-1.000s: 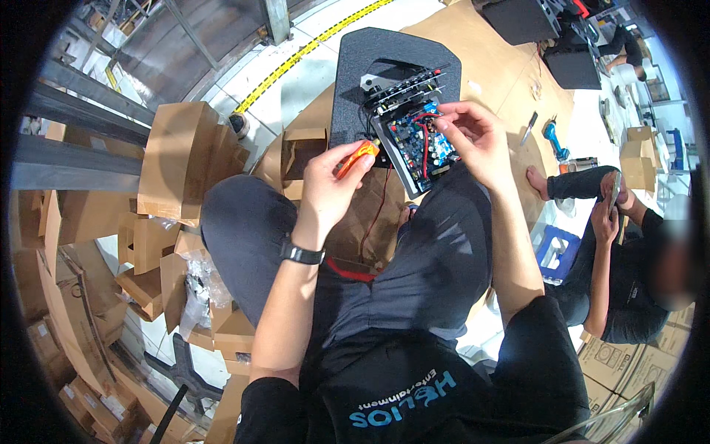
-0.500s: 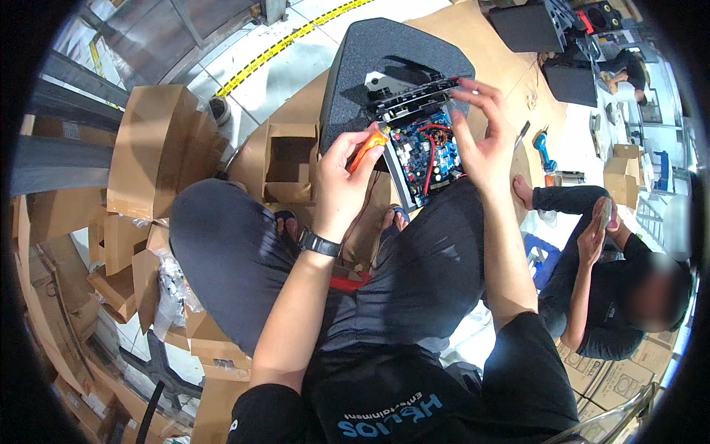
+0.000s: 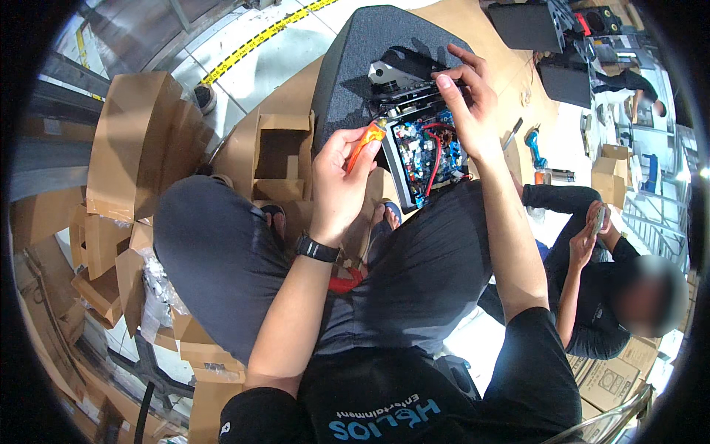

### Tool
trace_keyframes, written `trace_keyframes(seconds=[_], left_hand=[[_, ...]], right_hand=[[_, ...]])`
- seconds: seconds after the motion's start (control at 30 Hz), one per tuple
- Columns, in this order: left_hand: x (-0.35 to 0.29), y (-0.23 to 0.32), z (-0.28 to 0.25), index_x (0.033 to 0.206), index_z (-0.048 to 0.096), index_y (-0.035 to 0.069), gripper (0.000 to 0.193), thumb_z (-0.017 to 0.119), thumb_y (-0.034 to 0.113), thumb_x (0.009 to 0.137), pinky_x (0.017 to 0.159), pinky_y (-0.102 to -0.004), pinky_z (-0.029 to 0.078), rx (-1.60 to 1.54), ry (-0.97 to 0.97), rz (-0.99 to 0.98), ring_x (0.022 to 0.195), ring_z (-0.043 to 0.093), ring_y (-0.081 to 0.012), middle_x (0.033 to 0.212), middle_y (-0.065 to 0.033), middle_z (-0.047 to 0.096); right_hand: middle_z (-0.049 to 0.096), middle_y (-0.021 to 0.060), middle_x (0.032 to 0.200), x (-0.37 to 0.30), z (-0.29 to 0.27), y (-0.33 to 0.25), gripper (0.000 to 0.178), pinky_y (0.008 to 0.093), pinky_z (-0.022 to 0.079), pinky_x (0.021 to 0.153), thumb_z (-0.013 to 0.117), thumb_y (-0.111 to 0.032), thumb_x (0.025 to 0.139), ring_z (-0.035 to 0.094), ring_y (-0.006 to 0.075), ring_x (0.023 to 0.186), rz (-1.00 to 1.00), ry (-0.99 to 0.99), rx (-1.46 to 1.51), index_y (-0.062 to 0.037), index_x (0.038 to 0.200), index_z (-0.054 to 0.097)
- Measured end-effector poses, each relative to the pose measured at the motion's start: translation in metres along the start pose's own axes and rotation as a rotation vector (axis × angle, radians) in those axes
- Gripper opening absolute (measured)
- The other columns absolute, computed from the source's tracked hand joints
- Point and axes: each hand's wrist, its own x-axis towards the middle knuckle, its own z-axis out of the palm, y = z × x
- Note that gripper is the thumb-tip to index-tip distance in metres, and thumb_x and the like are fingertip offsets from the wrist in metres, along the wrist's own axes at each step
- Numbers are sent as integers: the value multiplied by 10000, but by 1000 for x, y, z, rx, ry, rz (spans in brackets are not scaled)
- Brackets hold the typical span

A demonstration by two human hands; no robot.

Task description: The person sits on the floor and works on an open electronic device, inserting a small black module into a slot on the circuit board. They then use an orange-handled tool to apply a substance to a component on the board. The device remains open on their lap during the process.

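Note:
My left hand (image 3: 339, 174) is closed around an orange tube-like object (image 3: 365, 143) with a yellowish tip, pointing up beside an open electronics module. Blue and dark circuit boards (image 3: 414, 152) with red wires fill the module's metal frame. Over its far edge a black panel (image 3: 409, 96) stands tilted, and my right hand (image 3: 477, 122) pinches that panel's right end between thumb and finger, the other fingers partly raised. Behind all this lies a large dark grey textured cabinet (image 3: 339, 78), apparently a speaker. The frame's near end is close to my right knee.
An open cardboard box (image 3: 283, 189) stands left of the cabinet; more cartons (image 3: 129, 148) pile up farther left. On the right are a pen-like tool (image 3: 512, 133), a teal power tool (image 3: 535, 148) and a seated person (image 3: 592, 288) holding something. Yellow-black tape (image 3: 259, 44) marks the floor.
My right hand has moved up, its thumb and finger coming together at the panel's end. My left hand still holds the orange object. The whole view has shifted slightly.

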Motion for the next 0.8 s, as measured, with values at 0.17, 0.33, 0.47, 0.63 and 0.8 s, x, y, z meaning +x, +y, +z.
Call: trace_keyframes(seconds=[0.17, 0.33, 0.47, 0.63, 0.8], left_hand=[[2, 0, 1, 1202, 628, -17, 240, 665, 111, 1002, 782, -236, 576, 64, 3, 35, 973, 673, -82, 1128, -77, 725], [4, 1, 2, 1240, 642, -19, 287, 679, 126, 995, 773, -241, 579, 83, 20, 70, 969, 685, -87, 1149, -88, 733], [4, 3, 2, 1269, 649, -18, 318, 685, 132, 991, 761, -241, 579, 144, 39, 76, 965, 688, -88, 1151, -89, 736], [5, 4, 2, 1268, 658, -15, 320, 690, 135, 987, 752, -234, 574, 132, 40, 83, 958, 688, -82, 1131, -86, 744], [5, 5, 4, 1263, 664, -14, 320, 698, 136, 983, 745, -227, 567, 132, 50, 59, 940, 684, -73, 1127, -83, 748]], right_hand=[[599, 219, 1363, -1, 1, -1, 279, 445, 427, 1065, 755, -328, 887, 573, 353, 1275, 7, 4, 10, -56, 948, 760], [585, 208, 1379, -2, 1, -2, 240, 451, 401, 1097, 767, -282, 883, 527, 348, 1327, 21, 9, 54, -56, 964, 772], [582, 204, 1381, -3, 3, -4, 226, 467, 381, 1118, 770, -262, 881, 496, 359, 1356, 47, 21, 82, -52, 966, 771], [581, 200, 1384, -5, 3, -3, 222, 473, 372, 1129, 771, -255, 881, 479, 368, 1371, 57, 20, 84, -55, 977, 775], [576, 199, 1390, -5, 2, -2, 224, 479, 370, 1130, 771, -257, 880, 473, 375, 1378, 50, 21, 65, -55, 979, 776]])
